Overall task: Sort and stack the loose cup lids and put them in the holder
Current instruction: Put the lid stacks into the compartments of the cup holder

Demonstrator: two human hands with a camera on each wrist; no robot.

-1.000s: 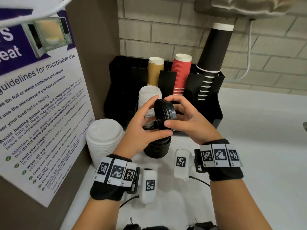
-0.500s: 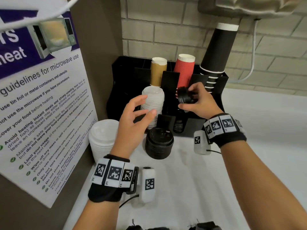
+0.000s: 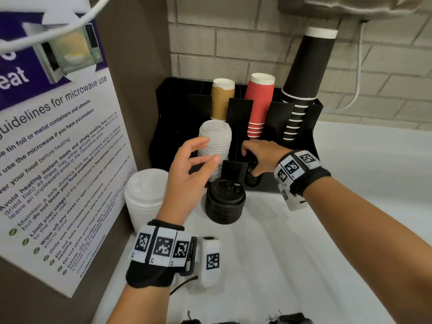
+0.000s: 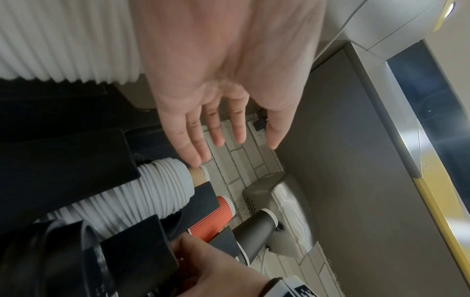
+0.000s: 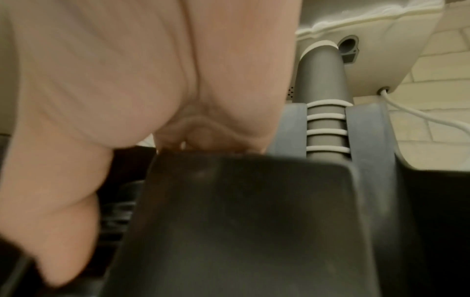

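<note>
My right hand point(image 3: 251, 161) reaches down into the middle front slot of the black holder point(image 3: 173, 108) and grips a short stack of black lids point(image 3: 253, 180) there. In the right wrist view the fingers curl down behind the holder's front wall point(image 5: 241, 221), which hides their tips. My left hand point(image 3: 210, 149) hovers open with straight fingers point(image 4: 216, 130), just in front of the white lids point(image 3: 216, 141) stacked in the left slot. On the counter stand a taller stack of black lids point(image 3: 225, 203) and a stack of white lids point(image 3: 146, 197).
Brown cups point(image 3: 222, 99), red cups point(image 3: 258, 106) and tall black cups point(image 3: 304, 76) stand upside down in the holder's back slots. A microwave guideline poster point(image 3: 58, 148) covers the panel on the left. The white counter point(image 3: 350, 206) stretches to the right under a wall-mounted unit point(image 3: 350, 8).
Both hands held the short black lid stack a second ago. The left hand let go and stayed open. The right hand carried the stack back and down into the holder's slot.
</note>
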